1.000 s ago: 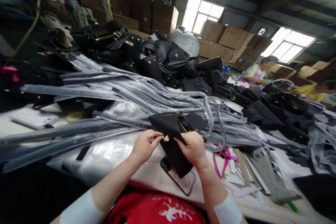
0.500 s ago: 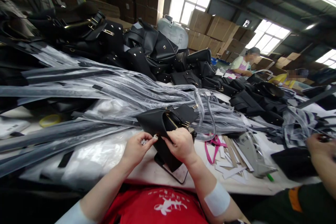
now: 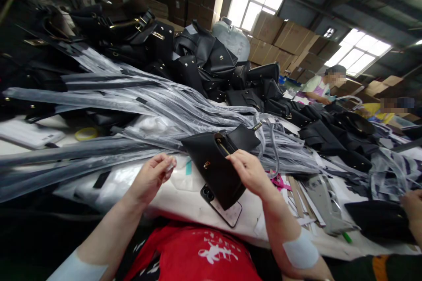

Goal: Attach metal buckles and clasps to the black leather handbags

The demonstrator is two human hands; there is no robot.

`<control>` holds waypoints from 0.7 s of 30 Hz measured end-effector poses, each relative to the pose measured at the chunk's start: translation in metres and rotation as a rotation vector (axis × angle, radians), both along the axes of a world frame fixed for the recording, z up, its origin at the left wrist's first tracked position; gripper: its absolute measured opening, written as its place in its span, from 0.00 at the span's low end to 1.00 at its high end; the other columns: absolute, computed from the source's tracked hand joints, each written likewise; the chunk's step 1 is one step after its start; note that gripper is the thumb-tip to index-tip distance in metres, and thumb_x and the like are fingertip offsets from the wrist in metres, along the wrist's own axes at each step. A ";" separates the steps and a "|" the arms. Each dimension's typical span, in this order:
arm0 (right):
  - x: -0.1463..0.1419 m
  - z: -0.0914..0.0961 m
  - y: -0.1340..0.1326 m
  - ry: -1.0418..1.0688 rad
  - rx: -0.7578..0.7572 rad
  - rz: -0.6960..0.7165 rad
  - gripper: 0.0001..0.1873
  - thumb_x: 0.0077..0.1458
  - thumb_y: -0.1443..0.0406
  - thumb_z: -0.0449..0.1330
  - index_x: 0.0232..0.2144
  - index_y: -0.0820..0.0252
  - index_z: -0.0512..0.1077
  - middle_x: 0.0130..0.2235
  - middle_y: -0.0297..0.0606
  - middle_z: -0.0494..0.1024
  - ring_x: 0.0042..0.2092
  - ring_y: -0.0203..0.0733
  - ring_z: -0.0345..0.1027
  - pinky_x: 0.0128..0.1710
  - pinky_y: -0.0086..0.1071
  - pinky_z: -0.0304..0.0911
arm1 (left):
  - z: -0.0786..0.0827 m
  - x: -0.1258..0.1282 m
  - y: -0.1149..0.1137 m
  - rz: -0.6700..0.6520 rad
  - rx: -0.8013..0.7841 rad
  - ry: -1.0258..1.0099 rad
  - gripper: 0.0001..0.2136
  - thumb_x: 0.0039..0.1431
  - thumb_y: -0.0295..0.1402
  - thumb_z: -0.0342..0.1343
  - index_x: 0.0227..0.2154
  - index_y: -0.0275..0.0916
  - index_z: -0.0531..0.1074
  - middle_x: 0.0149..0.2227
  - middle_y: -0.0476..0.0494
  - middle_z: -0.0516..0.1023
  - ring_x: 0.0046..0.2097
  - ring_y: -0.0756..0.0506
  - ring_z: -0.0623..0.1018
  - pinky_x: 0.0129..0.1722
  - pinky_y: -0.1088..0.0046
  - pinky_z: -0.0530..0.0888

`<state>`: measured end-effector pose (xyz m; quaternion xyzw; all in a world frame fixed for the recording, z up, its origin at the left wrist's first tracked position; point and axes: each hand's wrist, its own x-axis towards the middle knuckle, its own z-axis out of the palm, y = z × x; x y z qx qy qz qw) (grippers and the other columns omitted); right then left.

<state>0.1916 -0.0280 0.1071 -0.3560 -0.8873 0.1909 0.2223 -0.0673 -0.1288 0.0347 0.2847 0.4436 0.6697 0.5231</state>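
A black handbag [image 3: 214, 180] lies tilted in front of me, its flap folded back and a small gold clasp [image 3: 206, 165] showing on its front. My right hand [image 3: 252, 173] grips the bag's right edge between thumb and fingers. Off to the left of the bag, apart from it, my left hand [image 3: 151, 180] is closed in a pinch on a small whitish, see-through scrap [image 3: 170, 167], too small to identify. Partly under the bag rests a smartphone [image 3: 232, 216] with its camera lenses up.
Plastic-wrapped straps [image 3: 171, 105] spread across the table, with piled black bags [image 3: 214, 59] behind. Paper strips [image 3: 305, 202] and a grey metal tool [image 3: 329, 206] lie to the right. A co-worker's hand [image 3: 413, 208] is at the right edge. Yellow tape [image 3: 86, 134] sits left.
My left hand has moved away from the bag to the left with the small scrap. The clasp on the bag's front now shows, and more of the phone is uncovered.
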 end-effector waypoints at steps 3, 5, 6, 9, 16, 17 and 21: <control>0.020 0.015 0.035 -0.131 -0.156 -0.108 0.22 0.64 0.58 0.45 0.35 0.59 0.77 0.35 0.38 0.80 0.39 0.43 0.73 0.40 0.32 0.63 | -0.003 -0.026 -0.005 0.128 0.034 0.066 0.18 0.47 0.38 0.66 0.22 0.37 0.61 0.24 0.53 0.68 0.20 0.58 0.60 0.17 0.83 0.53; 0.027 0.019 0.058 -0.240 -0.213 -0.133 0.18 0.61 0.59 0.49 0.37 0.59 0.78 0.35 0.38 0.80 0.39 0.44 0.73 0.40 0.33 0.64 | -0.005 -0.037 -0.012 0.146 0.056 0.145 0.17 0.48 0.37 0.66 0.23 0.38 0.60 0.24 0.55 0.66 0.20 0.57 0.59 0.17 0.83 0.54; 0.029 0.021 0.066 -0.275 -0.245 -0.114 0.17 0.59 0.61 0.50 0.38 0.59 0.78 0.36 0.37 0.81 0.39 0.44 0.73 0.40 0.33 0.64 | -0.006 -0.039 -0.017 0.142 0.056 0.190 0.17 0.48 0.36 0.65 0.24 0.38 0.60 0.24 0.55 0.66 0.19 0.57 0.59 0.17 0.83 0.54; 0.025 0.026 0.074 -0.281 -0.403 0.044 0.16 0.55 0.63 0.54 0.43 0.58 0.76 0.39 0.36 0.81 0.40 0.43 0.74 0.40 0.31 0.67 | -0.011 -0.040 -0.028 0.084 -0.007 0.362 0.13 0.52 0.37 0.61 0.36 0.40 0.66 0.25 0.56 0.65 0.19 0.57 0.58 0.17 0.81 0.55; -0.007 0.031 0.059 -0.478 -0.264 0.434 0.20 0.50 0.71 0.54 0.45 0.59 0.75 0.48 0.40 0.77 0.48 0.44 0.72 0.50 0.35 0.65 | -0.046 -0.017 -0.037 -0.243 -0.166 1.212 0.11 0.57 0.33 0.52 0.38 0.38 0.77 0.35 0.43 0.76 0.39 0.44 0.75 0.43 0.69 0.69; -0.010 0.029 0.063 -0.516 -0.115 0.435 0.22 0.50 0.72 0.54 0.47 0.58 0.74 0.52 0.42 0.74 0.51 0.46 0.69 0.53 0.37 0.63 | -0.052 -0.011 -0.036 -0.264 -0.234 1.309 0.11 0.56 0.33 0.53 0.38 0.37 0.77 0.37 0.41 0.77 0.41 0.42 0.76 0.45 0.68 0.69; -0.018 0.019 0.077 -0.675 0.311 0.442 0.24 0.53 0.71 0.54 0.53 0.62 0.72 0.64 0.50 0.58 0.60 0.53 0.58 0.59 0.45 0.56 | -0.064 0.008 -0.035 -0.256 -0.376 1.420 0.11 0.57 0.34 0.55 0.40 0.36 0.76 0.41 0.37 0.76 0.41 0.40 0.77 0.43 0.66 0.70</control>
